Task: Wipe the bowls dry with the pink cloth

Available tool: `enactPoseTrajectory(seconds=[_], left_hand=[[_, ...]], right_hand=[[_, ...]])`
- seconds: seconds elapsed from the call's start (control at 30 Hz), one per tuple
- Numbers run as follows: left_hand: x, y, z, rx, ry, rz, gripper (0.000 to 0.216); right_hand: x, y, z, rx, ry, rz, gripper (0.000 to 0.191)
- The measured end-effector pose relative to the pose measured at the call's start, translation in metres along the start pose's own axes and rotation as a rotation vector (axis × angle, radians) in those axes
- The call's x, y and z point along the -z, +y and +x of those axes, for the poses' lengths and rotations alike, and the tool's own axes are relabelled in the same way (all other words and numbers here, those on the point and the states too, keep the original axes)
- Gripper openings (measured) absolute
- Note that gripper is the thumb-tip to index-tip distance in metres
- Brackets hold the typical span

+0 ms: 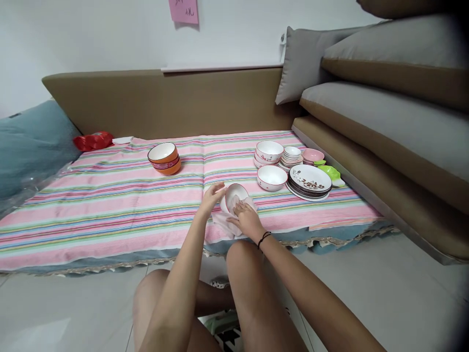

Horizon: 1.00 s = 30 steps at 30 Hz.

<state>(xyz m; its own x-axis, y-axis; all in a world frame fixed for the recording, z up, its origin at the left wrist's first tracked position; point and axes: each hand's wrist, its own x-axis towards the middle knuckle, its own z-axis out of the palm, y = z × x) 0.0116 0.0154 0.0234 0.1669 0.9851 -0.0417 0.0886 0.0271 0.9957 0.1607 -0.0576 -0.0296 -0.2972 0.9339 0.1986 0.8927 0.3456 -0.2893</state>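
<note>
A white bowl with a red rim (231, 191) is tilted in front of me, its inside turned to the right. My left hand (211, 196) grips it by its left side, fingers at the rim. Against its inner right wall my right hand (247, 217) presses a pale pink cloth (229, 226), which also spreads beneath the bowl onto the striped cover. A black band circles my right wrist. Just to the right stands another red-rimmed white bowl (271, 178), apart from both hands.
Stacked orange and red bowls (164, 159) stand at left. To the right are stacked patterned plates (310, 180), more white bowls (269, 150), small dishes (292, 153), a pink bowl (313, 155) and green dishes (330, 172). Large cushions (388, 117) rise at far right.
</note>
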Motion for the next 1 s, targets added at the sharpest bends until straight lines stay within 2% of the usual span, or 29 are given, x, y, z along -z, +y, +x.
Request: enactPoseTrajectory(seconds=[0.1,0.2,0.37,0.53,0.6,1.0], left_hand=[[-0.004,-0.011,-0.018,-0.09,-0.03,0.055,0.058],[-0.013,-0.026,-0.031,-0.139,-0.009,0.116,0.081],[-0.017,-0.055,-0.042,-0.035,0.089,-0.024,0.099],[-0.008,-0.073,-0.049,-0.188,-0.002,-0.041,0.081],[-0.006,-0.075,-0.05,-0.202,-0.009,-0.044,0.079],[-0.007,-0.071,-0.053,-0.188,0.013,-0.06,0.059]], right_hand=[[-0.001,-0.004,0.0,-0.048,-0.004,0.037,0.055],[-0.004,-0.01,0.003,-0.133,0.019,0.076,0.052],[-0.011,-0.025,0.009,-0.227,0.074,0.077,0.032],[-0.021,-0.032,0.006,-0.277,0.175,0.074,0.038],[-0.024,-0.032,0.005,-0.264,0.203,0.071,0.04],[-0.021,-0.03,0.007,-0.192,0.117,-0.034,0.036]])
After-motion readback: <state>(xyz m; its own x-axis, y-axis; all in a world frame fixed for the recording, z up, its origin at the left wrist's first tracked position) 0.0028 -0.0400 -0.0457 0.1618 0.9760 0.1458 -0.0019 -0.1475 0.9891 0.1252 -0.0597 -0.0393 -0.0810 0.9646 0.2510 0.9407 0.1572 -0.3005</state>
